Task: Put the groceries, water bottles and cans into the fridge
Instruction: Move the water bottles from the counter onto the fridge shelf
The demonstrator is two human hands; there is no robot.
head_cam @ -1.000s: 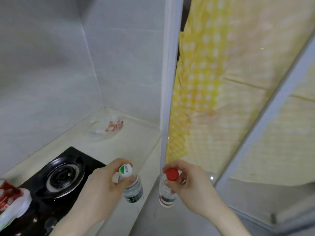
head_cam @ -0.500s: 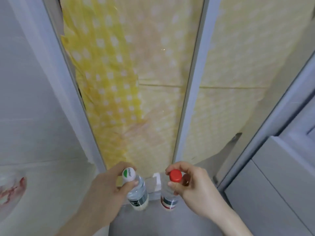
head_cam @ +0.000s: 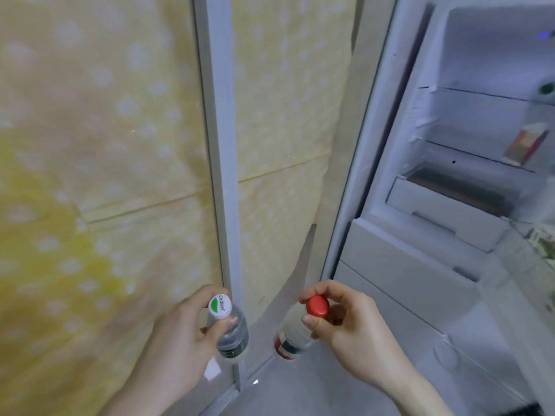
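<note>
Left hand [head_cam: 183,334] pinching white-cap bottle [head_cam: 229,328] by neck, right hand [head_cam: 351,328] gripping red-cap bottle [head_cam: 295,334]. Fridge [head_cam: 450,205] open at right. Imo keep both upright, load right one first, one shelf.

Fridge [head_cam: 450,205]: we see it open at the right, its white interior lit.
Middle shelf [head_cam: 468,151]: it carries a small orange-and-red carton [head_cam: 524,144] — upright, near the right edge of view.
Upper shelf [head_cam: 480,94]: a green-and-white item [head_cam: 546,87] sits on it, too cut off for us to tell what.
Drawer [head_cam: 444,211]: a white one lies below the shelves.
Lower drawers [head_cam: 405,271]: closed grey fronts.
</note>
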